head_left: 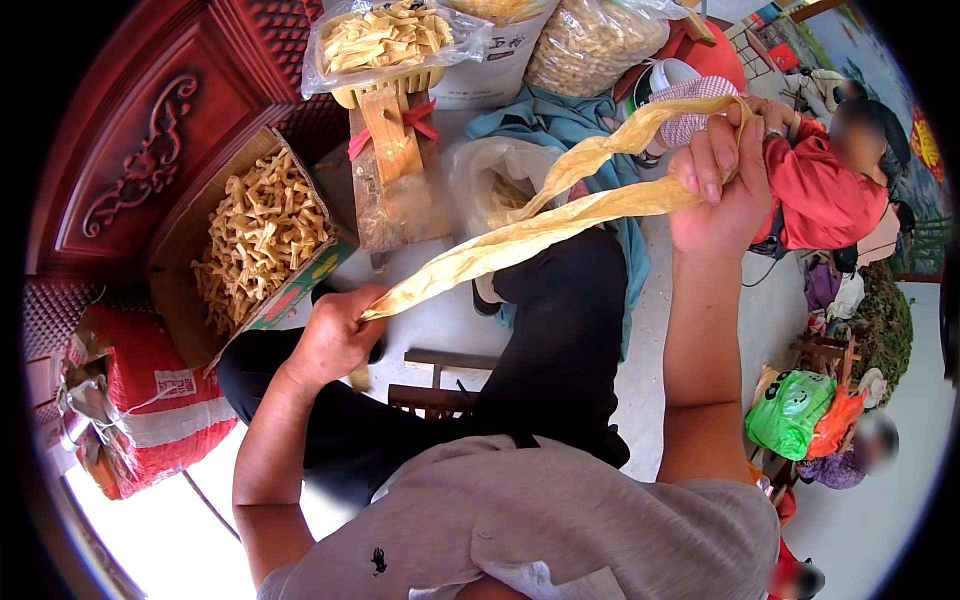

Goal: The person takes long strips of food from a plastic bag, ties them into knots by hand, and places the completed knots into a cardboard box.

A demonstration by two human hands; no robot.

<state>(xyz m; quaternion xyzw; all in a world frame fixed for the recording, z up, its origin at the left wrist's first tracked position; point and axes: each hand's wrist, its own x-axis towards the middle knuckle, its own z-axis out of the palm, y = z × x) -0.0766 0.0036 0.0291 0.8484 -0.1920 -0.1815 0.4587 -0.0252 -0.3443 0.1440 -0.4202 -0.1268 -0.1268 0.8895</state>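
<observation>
A long, wrinkled, pale yellow strip of what looks like tofu skin (540, 238) stretches across in front of me. One end is pinched in my left hand (335, 335), whose fingers are closed at the lower left. At the upper right my raised right hand (722, 180) grips the strip where it doubles back. From there its other length (600, 150) hangs down to the left, over a clear plastic bag (480, 165). Knotted pieces (262, 230) of similar material fill a cardboard box (330, 262) to the left.
A wooden bench (400, 220) stands ahead, with a yellow basket (400, 84) of short flat pieces at its far end. Behind are a white sack (490, 75) and a clear bag of knots (595, 50). A person in red (825, 195) sits to the right. A red sack (165, 400) lies at left.
</observation>
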